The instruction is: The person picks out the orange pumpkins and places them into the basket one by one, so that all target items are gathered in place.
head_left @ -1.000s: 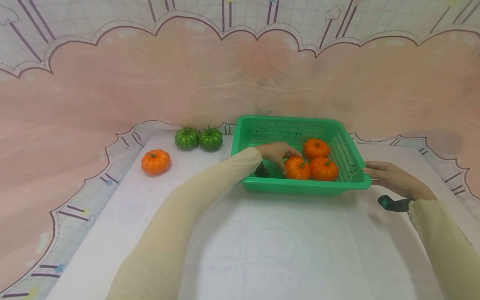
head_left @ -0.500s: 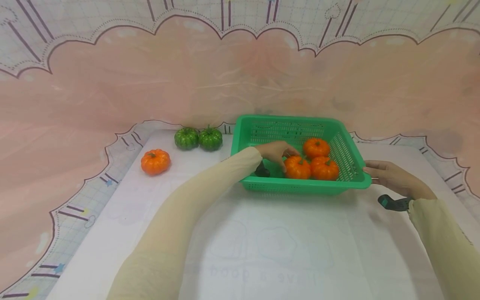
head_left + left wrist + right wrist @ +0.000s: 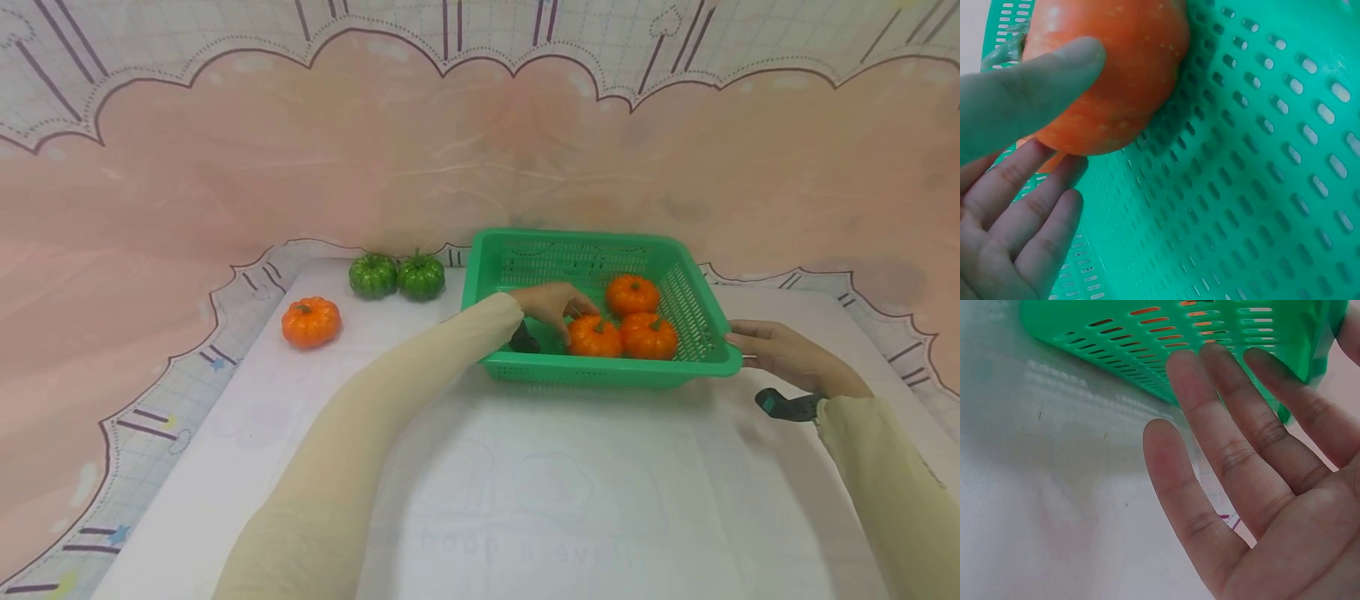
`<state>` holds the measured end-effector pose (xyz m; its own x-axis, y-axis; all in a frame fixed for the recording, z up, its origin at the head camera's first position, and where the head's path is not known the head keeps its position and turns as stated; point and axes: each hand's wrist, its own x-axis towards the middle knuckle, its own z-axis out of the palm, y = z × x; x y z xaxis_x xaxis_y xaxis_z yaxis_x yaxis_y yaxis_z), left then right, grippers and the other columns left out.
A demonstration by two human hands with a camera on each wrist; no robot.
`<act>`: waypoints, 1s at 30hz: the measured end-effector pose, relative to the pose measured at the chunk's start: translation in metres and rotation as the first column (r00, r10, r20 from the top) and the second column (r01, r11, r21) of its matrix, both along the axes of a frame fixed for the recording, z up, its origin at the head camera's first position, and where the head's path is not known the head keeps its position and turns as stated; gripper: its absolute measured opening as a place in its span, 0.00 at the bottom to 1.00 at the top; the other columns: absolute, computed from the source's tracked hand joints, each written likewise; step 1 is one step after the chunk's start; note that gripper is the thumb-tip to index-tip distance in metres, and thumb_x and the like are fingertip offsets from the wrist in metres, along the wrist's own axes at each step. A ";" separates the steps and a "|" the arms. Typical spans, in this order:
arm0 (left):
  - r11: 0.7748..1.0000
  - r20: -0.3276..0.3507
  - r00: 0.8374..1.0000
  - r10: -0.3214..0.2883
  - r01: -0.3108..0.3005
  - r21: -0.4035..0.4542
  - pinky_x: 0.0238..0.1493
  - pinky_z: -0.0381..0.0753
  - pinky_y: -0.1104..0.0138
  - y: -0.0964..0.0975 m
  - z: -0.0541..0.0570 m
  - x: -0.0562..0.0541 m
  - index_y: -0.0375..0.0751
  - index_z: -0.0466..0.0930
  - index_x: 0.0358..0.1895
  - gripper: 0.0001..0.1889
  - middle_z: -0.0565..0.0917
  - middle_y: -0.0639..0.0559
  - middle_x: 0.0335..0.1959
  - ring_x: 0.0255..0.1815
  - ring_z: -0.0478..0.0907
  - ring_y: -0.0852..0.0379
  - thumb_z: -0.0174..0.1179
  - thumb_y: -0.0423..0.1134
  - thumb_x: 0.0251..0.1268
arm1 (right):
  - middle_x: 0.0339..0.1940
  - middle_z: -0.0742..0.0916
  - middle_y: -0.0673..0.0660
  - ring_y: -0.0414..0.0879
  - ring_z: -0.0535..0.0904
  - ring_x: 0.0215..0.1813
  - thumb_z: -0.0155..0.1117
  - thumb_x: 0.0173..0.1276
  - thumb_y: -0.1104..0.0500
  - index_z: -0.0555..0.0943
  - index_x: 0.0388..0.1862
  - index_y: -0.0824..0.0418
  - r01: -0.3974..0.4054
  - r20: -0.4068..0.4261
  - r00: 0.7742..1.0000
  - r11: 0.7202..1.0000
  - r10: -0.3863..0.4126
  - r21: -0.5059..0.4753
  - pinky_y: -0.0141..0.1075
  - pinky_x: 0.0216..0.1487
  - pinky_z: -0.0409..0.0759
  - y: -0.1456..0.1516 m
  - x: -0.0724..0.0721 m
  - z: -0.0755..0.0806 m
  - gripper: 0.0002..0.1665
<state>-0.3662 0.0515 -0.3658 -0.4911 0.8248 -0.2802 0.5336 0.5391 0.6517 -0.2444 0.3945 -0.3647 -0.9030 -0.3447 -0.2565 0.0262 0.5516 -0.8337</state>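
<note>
The held pumpkin (image 3: 592, 340) is orange and sits inside the green basket (image 3: 600, 369), next to the front wall. The left hand (image 3: 553, 302) reaches in from the left and pinches the held pumpkin between thumb and fingers; in the left wrist view the thumb lies across its side and the little finger stands free. Two more orange pumpkins share the basket: the front one (image 3: 649, 337) just right of the held pumpkin, and the rear one (image 3: 633, 295) behind them. The right hand (image 3: 791, 357) is at the basket's right end, thumb at the rim, with straight, spread fingers along the outside of the perforated wall; firm contact by every fingertip cannot be told. Left of the basket, two green pumpkins (image 3: 421, 277) stand side by side at the back of the white worktop (image 3: 570, 467). A loose orange pumpkin (image 3: 311, 323) rests farther left and nearer the person. Both arms wear light sleeves (image 3: 420, 375). A pink backdrop (image 3: 450, 158) with scalloped outlines rises behind the worktop.
</note>
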 end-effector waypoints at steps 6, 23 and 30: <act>1.000 0.039 0.999 -0.001 0.001 0.015 0.65 0.71 0.66 -0.001 0.001 -0.001 0.44 0.70 0.65 0.34 0.71 0.51 0.68 0.68 0.67 0.53 0.68 0.29 0.52 | 0.43 0.78 0.25 0.19 0.73 0.47 0.42 0.77 0.56 0.54 0.69 0.80 0.007 0.000 1.000 1.000 -0.007 0.025 0.19 0.47 0.75 -0.001 0.000 0.000 0.33; 0.998 0.082 0.997 0.009 -0.014 0.067 0.68 0.68 0.67 -0.001 -0.002 -0.005 0.40 0.66 0.67 0.35 0.69 0.50 0.68 0.70 0.65 0.54 0.67 0.33 0.54 | 0.45 0.78 0.25 0.19 0.73 0.48 0.42 0.77 0.57 0.53 0.68 0.82 -0.023 -0.014 1.000 1.000 0.022 -0.002 0.19 0.47 0.75 0.000 0.001 0.000 0.33; 0.996 0.061 0.998 0.008 -0.013 0.090 0.66 0.70 0.67 -0.002 0.000 -0.003 0.38 0.66 0.67 0.34 0.69 0.47 0.68 0.68 0.67 0.52 0.67 0.34 0.55 | 0.45 0.78 0.25 0.19 0.73 0.48 0.42 0.77 0.57 0.52 0.68 0.81 -0.013 -0.009 1.000 1.000 0.013 -0.011 0.19 0.47 0.75 0.000 0.001 0.000 0.33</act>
